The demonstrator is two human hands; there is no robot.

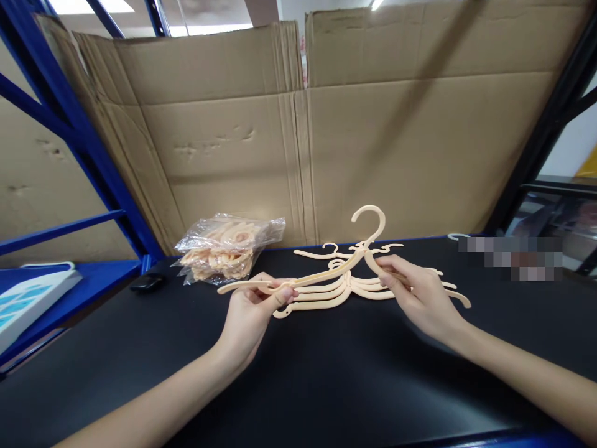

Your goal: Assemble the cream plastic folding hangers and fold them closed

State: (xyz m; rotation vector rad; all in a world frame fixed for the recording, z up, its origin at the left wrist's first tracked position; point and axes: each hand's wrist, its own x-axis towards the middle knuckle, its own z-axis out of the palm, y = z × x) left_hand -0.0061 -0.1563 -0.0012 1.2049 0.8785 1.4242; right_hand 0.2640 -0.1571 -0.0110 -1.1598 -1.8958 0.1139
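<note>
A cream plastic clothes hanger (326,272) is held up off the table, its hook pointing upward. My left hand (252,311) pinches its left arm between thumb and fingers, with the arm's tip sticking out beyond. Around the right arm my right hand (415,292) is closed, hiding part of it. Behind and below lie several matching hangers (321,305), stacked with their arms nested together. Farther back, more cream hangers (314,255) rest on the table, partly covered by the held one.
Clear plastic bags of cream parts (228,246) sit at the back left, with a black mouse-like object (147,283) beside them. Cardboard (224,143) walls off the rear of the black table (326,386). Blue shelving with a white tray (37,298) stands left.
</note>
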